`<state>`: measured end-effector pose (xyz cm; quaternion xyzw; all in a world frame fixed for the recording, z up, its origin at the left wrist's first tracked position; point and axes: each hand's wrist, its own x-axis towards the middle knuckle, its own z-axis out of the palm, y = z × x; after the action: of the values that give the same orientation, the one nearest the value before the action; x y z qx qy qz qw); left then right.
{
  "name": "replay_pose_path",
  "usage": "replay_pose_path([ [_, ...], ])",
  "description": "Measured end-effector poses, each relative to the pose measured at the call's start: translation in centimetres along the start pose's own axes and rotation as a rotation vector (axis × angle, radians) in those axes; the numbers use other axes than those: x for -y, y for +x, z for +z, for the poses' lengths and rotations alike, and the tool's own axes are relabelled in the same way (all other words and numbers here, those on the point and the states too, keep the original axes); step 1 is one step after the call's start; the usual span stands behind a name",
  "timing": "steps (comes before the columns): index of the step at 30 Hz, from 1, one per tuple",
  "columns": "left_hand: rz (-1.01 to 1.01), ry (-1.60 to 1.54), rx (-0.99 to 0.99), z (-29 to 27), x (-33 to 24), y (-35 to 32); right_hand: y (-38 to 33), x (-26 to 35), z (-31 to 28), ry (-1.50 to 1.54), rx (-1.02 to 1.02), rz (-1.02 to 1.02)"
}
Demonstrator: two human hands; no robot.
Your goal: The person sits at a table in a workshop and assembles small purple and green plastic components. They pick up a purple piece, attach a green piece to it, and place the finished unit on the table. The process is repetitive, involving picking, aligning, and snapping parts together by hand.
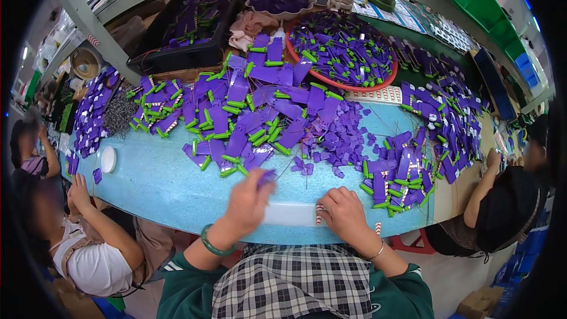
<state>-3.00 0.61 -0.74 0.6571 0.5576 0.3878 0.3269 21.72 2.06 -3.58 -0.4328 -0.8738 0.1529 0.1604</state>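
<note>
My left hand, smeared by motion, is raised over the near part of the blue table with its fingers closed on a small purple plastic piece. My right hand rests at the near edge, fingers bent and pinched over a short red-and-white striped strip. The strip lies at the right end of a whitish translucent sheet on the table. Another striped bit shows beside my right wrist. Beyond my hands spreads a heap of purple flat parts with green clip-like ends.
Small purple pieces lie loose at mid-table. More purple-and-green parts pile up on the right. An orange-red basin, a black tray and a white round lid stand around. Co-workers sit left and right.
</note>
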Motion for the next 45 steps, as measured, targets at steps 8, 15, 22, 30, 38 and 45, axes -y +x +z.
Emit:
replay_pose_path([
  [8, -0.338, -0.629, 0.331, 7.3, 1.9, -2.0, 0.3, -0.2, 1.8, 0.125, -0.083, -0.079],
  [15, -0.298, -0.509, 0.352, 6.5, 1.7, -1.4, 1.5, -0.9, -0.6, 0.507, -0.014, -0.024],
  [22, -0.380, -0.820, 0.214, 5.4, 0.8, -0.4, 2.6, 1.7, -2.0, 0.834, -0.237, 0.196],
  [30, -0.467, -1.107, 0.261, 5.1, 0.1, -0.2, 2.4, 1.4, -0.3, 1.277, -0.121, 0.331],
  [38, -0.520, -1.320, 0.319, 5.1, -0.4, -0.2, 2.3, 1.4, 1.0, 1.309, -0.117, 0.379],
  [45, -0.521, -1.359, 0.319, 5.0, -0.6, -0.3, 2.2, 1.3, 1.1, 1.367, -0.116, 0.369],
])
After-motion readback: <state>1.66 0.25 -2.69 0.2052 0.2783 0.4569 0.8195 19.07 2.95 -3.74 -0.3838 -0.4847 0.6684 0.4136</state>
